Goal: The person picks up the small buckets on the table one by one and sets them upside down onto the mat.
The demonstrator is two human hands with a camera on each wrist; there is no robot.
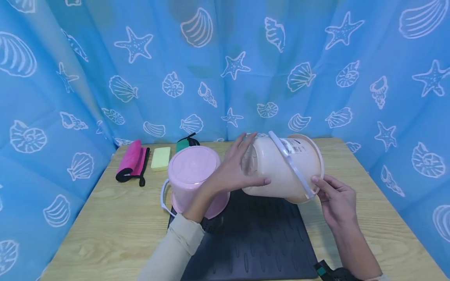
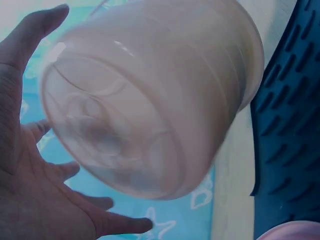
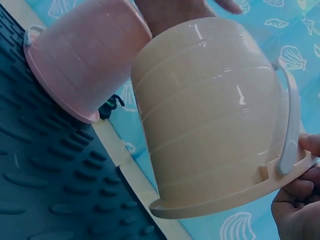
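Note:
A cream plastic bucket [image 1: 277,168] with a white handle [image 1: 290,162] is held up on its side above the black mat, its base turned left. My right hand [image 1: 337,197] pinches its rim between thumb and fingers, close to where the handle joins. Spread wide, my left hand [image 1: 233,168] is at the bucket's base; in the left wrist view the fingers [image 2: 35,130] stand around the base without gripping it. Below the left forearm a pink bucket [image 1: 193,168] stands upside down on the mat, partly hidden by the arm.
The ridged black mat [image 1: 246,246] lies on a wooden table [image 1: 105,218]. At the back left are a rolled pink cloth [image 1: 131,160], a yellow sponge [image 1: 161,159] and a green and black item [image 1: 186,142]. A blue seashell-print curtain [image 1: 225,58] hangs behind.

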